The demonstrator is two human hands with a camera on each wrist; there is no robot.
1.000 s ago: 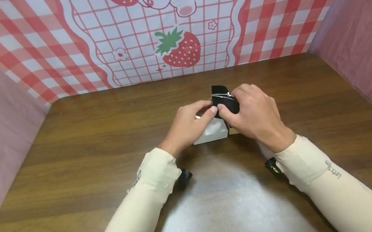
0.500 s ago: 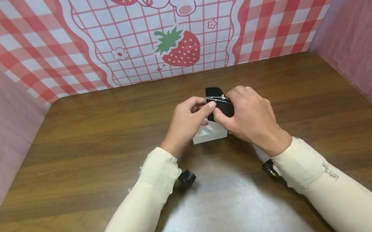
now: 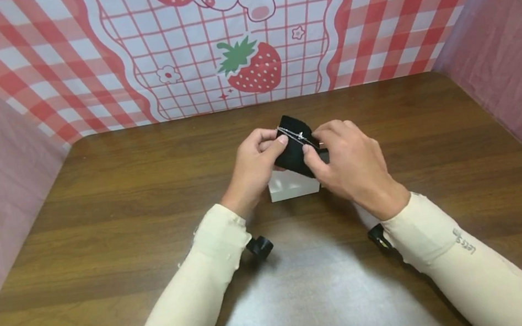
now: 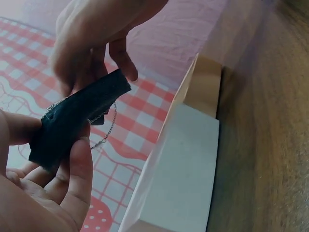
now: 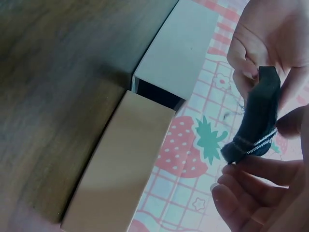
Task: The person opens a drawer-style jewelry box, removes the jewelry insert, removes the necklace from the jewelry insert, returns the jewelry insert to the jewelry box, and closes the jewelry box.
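Observation:
Both hands hold a soft-looking black jewellery pad [image 3: 294,157] above the middle of the table. A thin silver chain [image 3: 289,133] with a small star-like charm [image 3: 300,135] crosses its face in two strands. My left hand [image 3: 255,166] pinches the pad's left side between thumb and fingers. At its right side my right hand [image 3: 354,166] has the thumb in front and fingers behind, close to the chain [image 5: 256,144] in the right wrist view. From the pad [image 4: 72,118] a loop of chain [image 4: 113,121] hangs loose in the left wrist view.
Just below the hands a white box [image 3: 294,187] stands on the wooden table [image 3: 146,201]. Beside it is a brown box [image 5: 120,159], largely hidden from the head camera; the white box's near end shows a dark opening. A strawberry-print cloth [image 3: 243,37] backs the table.
The pad has shifted left and tilted, its lower end swinging right, and more of its face shows. My left hand has moved left and slightly up with it; my right hand has moved slightly left.

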